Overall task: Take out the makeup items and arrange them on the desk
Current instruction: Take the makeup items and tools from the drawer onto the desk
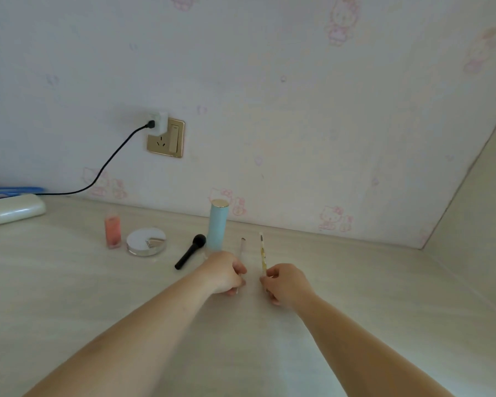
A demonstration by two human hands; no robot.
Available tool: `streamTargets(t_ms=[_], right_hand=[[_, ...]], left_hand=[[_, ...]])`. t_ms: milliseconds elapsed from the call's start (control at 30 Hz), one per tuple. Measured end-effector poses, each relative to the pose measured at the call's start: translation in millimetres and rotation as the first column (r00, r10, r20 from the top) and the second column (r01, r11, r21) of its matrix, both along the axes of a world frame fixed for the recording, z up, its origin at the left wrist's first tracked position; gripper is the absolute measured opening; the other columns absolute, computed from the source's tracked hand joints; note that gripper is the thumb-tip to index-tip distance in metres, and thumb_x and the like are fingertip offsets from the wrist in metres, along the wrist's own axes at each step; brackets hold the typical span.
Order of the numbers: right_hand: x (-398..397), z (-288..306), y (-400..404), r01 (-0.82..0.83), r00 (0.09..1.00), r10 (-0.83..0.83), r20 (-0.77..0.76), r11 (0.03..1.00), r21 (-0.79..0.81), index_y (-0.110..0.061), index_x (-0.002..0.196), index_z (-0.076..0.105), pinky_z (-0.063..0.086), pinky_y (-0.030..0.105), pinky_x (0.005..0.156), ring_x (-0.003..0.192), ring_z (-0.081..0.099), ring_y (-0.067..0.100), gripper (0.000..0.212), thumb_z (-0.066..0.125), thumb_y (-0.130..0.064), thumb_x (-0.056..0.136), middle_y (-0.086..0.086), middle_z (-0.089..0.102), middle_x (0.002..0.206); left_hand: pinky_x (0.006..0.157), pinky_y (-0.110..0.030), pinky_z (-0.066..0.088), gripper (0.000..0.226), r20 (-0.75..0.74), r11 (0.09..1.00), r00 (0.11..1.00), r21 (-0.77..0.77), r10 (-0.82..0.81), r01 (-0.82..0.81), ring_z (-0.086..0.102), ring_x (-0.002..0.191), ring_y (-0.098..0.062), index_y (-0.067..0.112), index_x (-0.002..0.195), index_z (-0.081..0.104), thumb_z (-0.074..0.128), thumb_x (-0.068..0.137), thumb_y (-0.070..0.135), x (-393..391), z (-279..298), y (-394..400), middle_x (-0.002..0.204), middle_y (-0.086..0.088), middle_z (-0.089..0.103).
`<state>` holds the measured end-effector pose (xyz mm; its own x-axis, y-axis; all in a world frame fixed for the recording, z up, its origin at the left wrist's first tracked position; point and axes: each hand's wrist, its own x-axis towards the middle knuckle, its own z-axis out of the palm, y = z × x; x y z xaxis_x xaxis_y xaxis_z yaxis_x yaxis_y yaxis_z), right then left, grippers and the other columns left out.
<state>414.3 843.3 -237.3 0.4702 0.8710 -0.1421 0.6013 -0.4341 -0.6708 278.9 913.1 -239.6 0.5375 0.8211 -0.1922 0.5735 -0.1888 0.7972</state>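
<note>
On the pale woodgrain table (69, 282), our left hand (225, 272) pinches a slim pinkish pencil (242, 247); our right hand (284, 283) pinches a thin yellow brush (262, 253).

The tall tube (218, 224) stands on the surface (69, 282) near the wall. Left of it lies the brush (190, 252), further left the compact (146, 242), then the small bottle (113, 232). Right of it lie two pencils (242, 247) (263, 253), side by side. Before it are both hands (225, 272) (287, 283).
</note>
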Motion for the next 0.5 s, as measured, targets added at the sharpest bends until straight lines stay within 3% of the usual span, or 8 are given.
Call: streamTargets(t_ms=[133, 333, 500], right_hand=[[1, 0, 10, -0.002, 0.999, 0.002, 0.038, 1.000, -0.007, -0.015, 0.080, 0.064, 0.058, 0.032, 0.071, 0.052, 0.058, 0.018, 0.011, 0.054, -0.018, 0.084, 0.002, 0.060, 0.062], [-1, -1, 19, 0.005, 0.998, -0.003, 0.065, 1.000, -0.024, -0.017, 0.102, 0.062, 0.059, 0.035, 0.077, 0.066, 0.067, 0.023, 0.021, 0.053, -0.022, 0.084, 0.004, 0.067, 0.082], [0, -6, 21, -0.025, 0.985, 0.032, 0.169, 0.999, -0.042, -0.018, 0.113, 0.060, 0.055, 0.034, 0.083, 0.087, 0.069, 0.025, 0.033, 0.054, -0.026, 0.082, 0.005, 0.070, 0.100]], left_hand=[[0.054, -0.020, 0.046, 0.040, -0.034, 1.000, 0.999, 0.028, -0.002, 0.003, 0.054, 0.052, -0.013, 0.007, 0.126, 0.056, 0.060, 0.087, 0.007, 4, 0, 5, 0.071, -0.003, 0.061], [0.072, -0.024, 0.053, 0.037, -0.050, 0.996, 0.998, 0.090, 0.029, -0.024, 0.055, 0.052, -0.013, 0.012, 0.124, 0.057, 0.060, 0.088, 0.014, 9, -2, 7, 0.069, 0.000, 0.062], [0.072, -0.022, 0.053, 0.034, -0.125, 0.981, 0.991, 0.196, 0.036, -0.011, 0.066, 0.062, -0.016, 0.017, 0.121, 0.060, 0.059, 0.087, 0.018, 12, -4, 6, 0.088, -0.002, 0.070]])
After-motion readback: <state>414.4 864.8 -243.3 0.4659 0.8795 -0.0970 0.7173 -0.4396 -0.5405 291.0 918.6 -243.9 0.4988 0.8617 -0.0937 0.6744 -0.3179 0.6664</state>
